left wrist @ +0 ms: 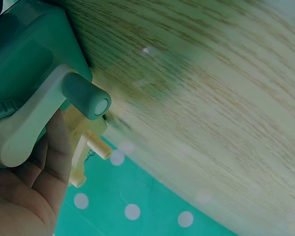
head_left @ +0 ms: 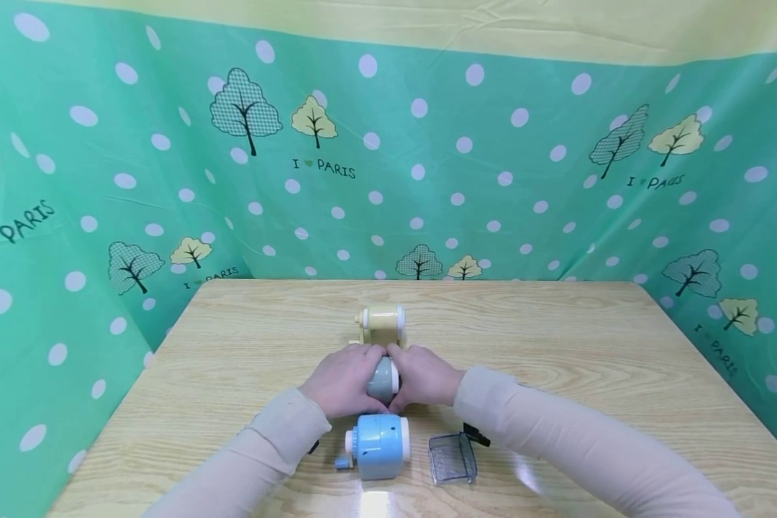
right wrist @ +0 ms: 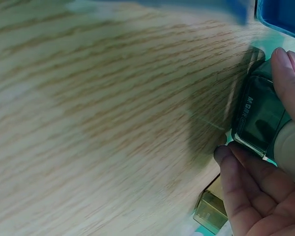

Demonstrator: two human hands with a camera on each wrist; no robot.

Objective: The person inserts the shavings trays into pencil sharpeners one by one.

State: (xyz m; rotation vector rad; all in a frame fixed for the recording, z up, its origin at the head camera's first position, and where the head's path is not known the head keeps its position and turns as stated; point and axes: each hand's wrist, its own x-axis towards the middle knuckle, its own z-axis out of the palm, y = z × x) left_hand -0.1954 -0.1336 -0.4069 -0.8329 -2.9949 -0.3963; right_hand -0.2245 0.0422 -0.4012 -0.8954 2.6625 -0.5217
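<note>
A grey-green hand-crank pencil sharpener [head_left: 380,381] stands mid-table between both hands. My left hand [head_left: 344,380] grips its crank side; in the left wrist view, fingers [left wrist: 57,164] curl behind the pale crank arm [left wrist: 34,113]. On the opposite side, my right hand [head_left: 426,375] holds it, its thumb and fingers around the pale round face [right wrist: 291,150] and dark clear drawer [right wrist: 259,115]. Just nearer to me stands a blue pencil sharpener [head_left: 380,446], its crank to the left. Beyond the hands is a yellow pencil sharpener [head_left: 383,319], its lower part partly hidden.
A small clear drawer [head_left: 452,458] lies on the wooden table [head_left: 557,338], right of the blue sharpener. Behind and at both sides hangs a green dotted cloth [head_left: 421,173].
</note>
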